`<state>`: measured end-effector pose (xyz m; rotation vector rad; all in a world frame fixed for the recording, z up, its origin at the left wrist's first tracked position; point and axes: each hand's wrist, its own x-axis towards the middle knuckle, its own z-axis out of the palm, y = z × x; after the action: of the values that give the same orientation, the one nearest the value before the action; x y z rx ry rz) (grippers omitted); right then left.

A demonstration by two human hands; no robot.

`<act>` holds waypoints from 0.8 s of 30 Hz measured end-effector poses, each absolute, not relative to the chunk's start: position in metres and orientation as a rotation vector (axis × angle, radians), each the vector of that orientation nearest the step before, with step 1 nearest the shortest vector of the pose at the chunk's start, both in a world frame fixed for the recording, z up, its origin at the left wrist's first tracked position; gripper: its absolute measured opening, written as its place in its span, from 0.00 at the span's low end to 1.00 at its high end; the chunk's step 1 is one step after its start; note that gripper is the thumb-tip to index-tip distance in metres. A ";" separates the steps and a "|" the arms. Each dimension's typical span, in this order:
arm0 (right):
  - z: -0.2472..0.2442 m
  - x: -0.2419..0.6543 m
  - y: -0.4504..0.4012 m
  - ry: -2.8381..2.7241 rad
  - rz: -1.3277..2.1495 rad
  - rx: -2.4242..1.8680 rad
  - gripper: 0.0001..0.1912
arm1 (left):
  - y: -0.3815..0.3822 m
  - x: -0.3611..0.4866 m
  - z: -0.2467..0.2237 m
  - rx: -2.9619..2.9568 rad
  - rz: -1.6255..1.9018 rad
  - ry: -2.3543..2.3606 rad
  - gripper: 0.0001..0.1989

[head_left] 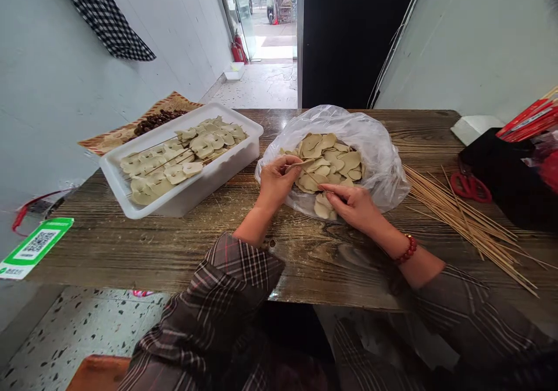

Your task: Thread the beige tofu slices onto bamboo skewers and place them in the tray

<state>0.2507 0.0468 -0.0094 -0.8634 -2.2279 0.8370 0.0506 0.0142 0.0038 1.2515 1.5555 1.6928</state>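
Pinching a flat, grey-beige slice between the thumb and fingers of our left hand, we work over an open, clear plastic bag at the centre of a dark, wood-grained table. Our right hand, to the right and a little nearer to us, grips a thin skewer between thumb and fingertips, its visible length running up and left toward the slice. We cannot tell whether the tip has gone through. Both hands are nearly closed, and a red bead bracelet circles our right wrist.

Beneath and beyond our fingers, a heap of loose slices with wavy, rounded edges fills the middle of the bag. To the left stands a white, rectangular tray, set at a slant, containing rows of similar slices threaded on sticks. Behind it, small, dark, glossy pieces lie on patterned brown paper.

To the right of the bag, bare wooden skewers fan out in a loose bundle toward us. Just beside them we see red-handled scissors, next to a black holder with red packets above it. A green and white card with a square code sits at the table's far left.
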 end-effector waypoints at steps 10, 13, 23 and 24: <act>-0.011 0.251 0.047 -2.214 0.799 -0.837 0.18 | 0.014 0.056 0.001 1.079 1.686 1.412 0.07; -0.010 0.251 0.045 -2.248 0.769 -0.819 0.19 | 0.015 0.053 0.001 0.932 1.711 1.315 0.07; -0.012 0.252 0.045 -2.257 0.738 -0.804 0.19 | 0.014 0.050 0.002 0.656 1.676 1.145 0.14; -0.012 0.252 0.045 -2.255 0.742 -0.798 0.19 | 0.015 0.049 0.001 0.637 1.674 1.130 0.14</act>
<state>0.2523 0.0453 -0.0115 -0.7979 -2.2550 0.7423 0.0492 0.0145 0.0014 0.6370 1.1299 1.6736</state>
